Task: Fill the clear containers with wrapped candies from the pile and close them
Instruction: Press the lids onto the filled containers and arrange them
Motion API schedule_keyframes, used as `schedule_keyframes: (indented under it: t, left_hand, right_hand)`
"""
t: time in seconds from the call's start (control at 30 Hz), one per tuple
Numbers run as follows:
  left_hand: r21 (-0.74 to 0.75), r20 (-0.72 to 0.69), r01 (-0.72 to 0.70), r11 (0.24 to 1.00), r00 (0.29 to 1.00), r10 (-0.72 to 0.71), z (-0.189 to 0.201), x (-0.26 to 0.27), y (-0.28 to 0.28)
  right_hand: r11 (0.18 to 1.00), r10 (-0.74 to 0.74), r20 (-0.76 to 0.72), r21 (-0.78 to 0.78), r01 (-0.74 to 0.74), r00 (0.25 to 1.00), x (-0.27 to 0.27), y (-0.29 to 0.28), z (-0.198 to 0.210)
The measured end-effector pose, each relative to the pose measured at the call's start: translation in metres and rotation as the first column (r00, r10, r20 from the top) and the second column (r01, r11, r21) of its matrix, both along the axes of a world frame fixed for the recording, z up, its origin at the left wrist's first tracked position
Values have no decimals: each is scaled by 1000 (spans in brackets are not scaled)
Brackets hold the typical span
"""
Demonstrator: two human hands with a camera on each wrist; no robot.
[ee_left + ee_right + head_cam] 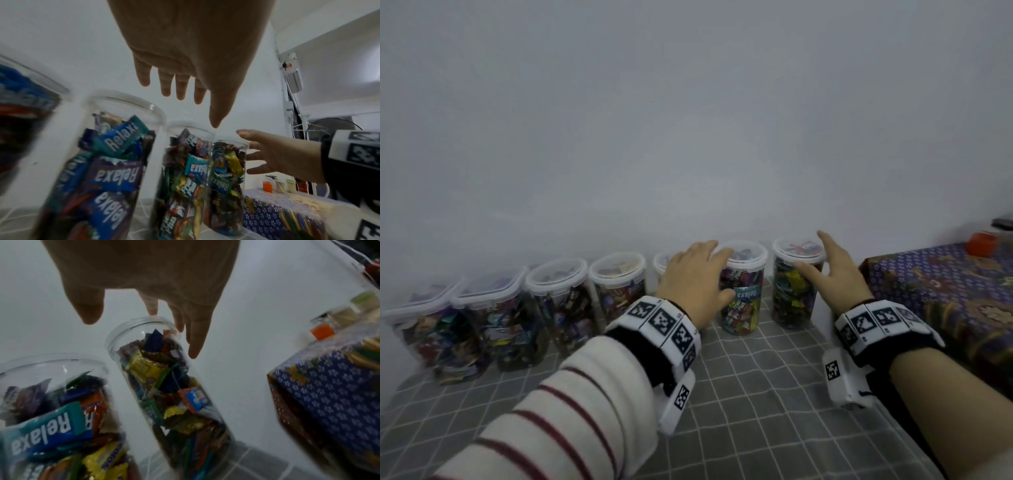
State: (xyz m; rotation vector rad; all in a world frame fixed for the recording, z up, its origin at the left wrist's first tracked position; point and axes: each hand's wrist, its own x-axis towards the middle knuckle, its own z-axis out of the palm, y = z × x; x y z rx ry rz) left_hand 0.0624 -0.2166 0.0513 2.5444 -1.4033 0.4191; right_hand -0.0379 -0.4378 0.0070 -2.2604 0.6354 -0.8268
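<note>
Along the foot of the white wall (688,120), across the middle of the head view, stands a row of clear containers packed with wrapped candies — seven can be counted, each with a clear lid on top. They rest on a grey checked cloth (756,394). Wrappers in teal, purple, yellow and green press against the walls; some read "Relaxa". The rightmost container (796,284) and the second from the right (744,294) sit just beside each other, right of centre. The left hand (693,284) spreads its fingers loosely before the second container, while the right hand (832,274) is spread beside the rightmost one — neither grips anything, and whether they touch the plastic I cannot tell. At the right edge lies a blue patterned cloth (928,284).
</note>
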Motion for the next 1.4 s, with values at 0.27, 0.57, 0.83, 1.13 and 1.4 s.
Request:
schedule_keyframes:
  t: [0.27,0.57,0.83,1.13,1.4]
  left_hand:
    - [166,44,0,986,999,-8,-15,-3,-26]
    - [79,19,-35,996,999,34,-12,3,1]
    - [118,38,-143,983,990,139,-14,20,32]
    - [88,23,-153,984,988,151,-18,21,29]
    - [12,-106,-209,978,972,209,-25,10,13]
  right_hand:
    - [992,-97,26,89,94,995,15,6,-11]
    - [986,-161,7,53,160,987,6,18,-13]
    - [793,-59,95,-600,105,994,29,64,-12]
    - [839,7,26,-544,8,1000,60,82,-16]
    - [840,-35,95,-536,81,995,63,86,-19]
